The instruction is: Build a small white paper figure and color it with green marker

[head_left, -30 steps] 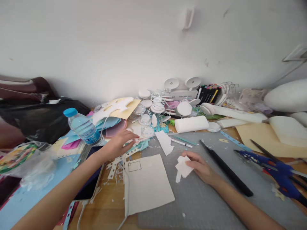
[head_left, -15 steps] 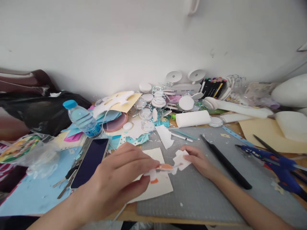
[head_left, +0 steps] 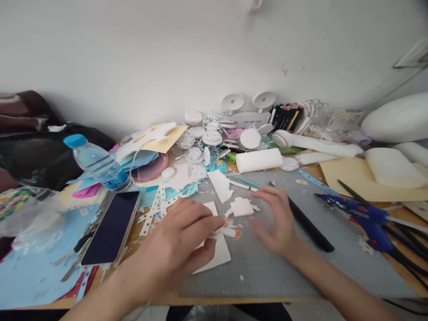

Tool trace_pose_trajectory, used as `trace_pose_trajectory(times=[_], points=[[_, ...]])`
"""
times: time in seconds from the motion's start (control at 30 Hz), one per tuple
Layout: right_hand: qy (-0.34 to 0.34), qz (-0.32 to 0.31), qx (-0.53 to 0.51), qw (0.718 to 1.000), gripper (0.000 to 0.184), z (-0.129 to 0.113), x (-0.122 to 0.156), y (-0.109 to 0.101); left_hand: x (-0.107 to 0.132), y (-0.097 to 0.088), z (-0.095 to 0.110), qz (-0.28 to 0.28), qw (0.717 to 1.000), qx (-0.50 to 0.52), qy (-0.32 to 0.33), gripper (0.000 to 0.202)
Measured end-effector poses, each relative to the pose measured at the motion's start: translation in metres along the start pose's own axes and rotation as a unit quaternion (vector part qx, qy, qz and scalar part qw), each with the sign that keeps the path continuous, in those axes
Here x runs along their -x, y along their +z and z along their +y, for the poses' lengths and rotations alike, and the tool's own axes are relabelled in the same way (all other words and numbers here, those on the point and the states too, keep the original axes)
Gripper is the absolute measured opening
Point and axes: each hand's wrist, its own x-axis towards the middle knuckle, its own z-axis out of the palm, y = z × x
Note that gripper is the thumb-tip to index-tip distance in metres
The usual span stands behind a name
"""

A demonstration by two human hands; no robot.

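Above a cream paper sheet (head_left: 219, 256), my left hand (head_left: 180, 240) pinches small white and orange paper pieces (head_left: 230, 229), partly hidden by my fingers. My right hand (head_left: 277, 225) has its fingers spread, with nothing between them. Left of its fingertips, a small stack of white paper pieces (head_left: 241, 207) lies on the grey cutting mat (head_left: 267, 276). A torn white paper scrap (head_left: 220, 186) sits just beyond. Beside my right hand is a long black-handled tool (head_left: 314, 225), its far end partly covered by the hand.
To the left are a phone (head_left: 112, 229), a water bottle (head_left: 100, 165) and scissors-like metal tools (head_left: 72, 256). A blue glue gun (head_left: 364, 218) lies at right. White foam cylinders (head_left: 259, 160), markers (head_left: 287, 118) and craft pieces crowd the back by the wall.
My right hand has let go of the white paper pieces, which now lie on the mat, and its fingers have spread. My left hand still holds the orange and white pieces. The view has shifted.
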Motion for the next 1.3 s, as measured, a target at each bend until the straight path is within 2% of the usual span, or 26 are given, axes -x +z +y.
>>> trace_pose_trajectory(times=[0.1,0.17,0.27,0.4,0.5,0.7,0.8,0.87,1.17,1.3], points=[[-0.101,-0.005,-0.037,0.994,0.041,-0.023,-0.01,-0.012,-0.004,0.015,-0.008,0.016,0.999,0.04,-0.03,0.027],[-0.121,-0.03,-0.056,0.991,0.032,-0.032,-0.014,-0.012,-0.007,0.024,-0.012,0.023,0.996,0.072,-0.038,0.026],[-0.087,-0.045,-0.09,0.991,0.017,-0.034,-0.018,-0.009,-0.01,0.032,-0.015,0.029,0.992,0.115,-0.041,0.026],[-0.062,-0.026,-0.114,0.991,0.012,-0.031,-0.021,-0.013,-0.011,0.036,-0.015,0.051,0.989,0.138,-0.034,0.028],[-0.058,-0.031,-0.123,0.99,0.013,-0.032,-0.021,-0.018,-0.012,0.035,-0.014,0.054,0.989,0.136,-0.035,0.031],[0.01,-0.029,-0.162,0.986,0.018,-0.035,-0.016,-0.015,-0.011,0.031,-0.011,0.018,0.993,0.112,-0.014,0.033],[0.0,-0.057,-0.167,0.984,0.009,-0.036,-0.018,-0.017,-0.01,0.029,-0.009,0.007,0.995,0.1,-0.006,0.03],[-0.007,-0.061,-0.18,0.982,0.01,-0.037,-0.021,-0.019,-0.01,0.028,-0.008,0.001,0.995,0.098,-0.006,0.029],[-0.012,-0.055,-0.242,0.969,0.017,-0.037,-0.018,-0.019,-0.008,0.026,-0.006,0.004,0.994,0.108,0.002,0.03],[0.038,-0.082,-0.264,0.96,0.019,-0.034,-0.009,-0.014,-0.008,0.03,-0.009,0.025,0.99,0.135,-0.009,0.031]])
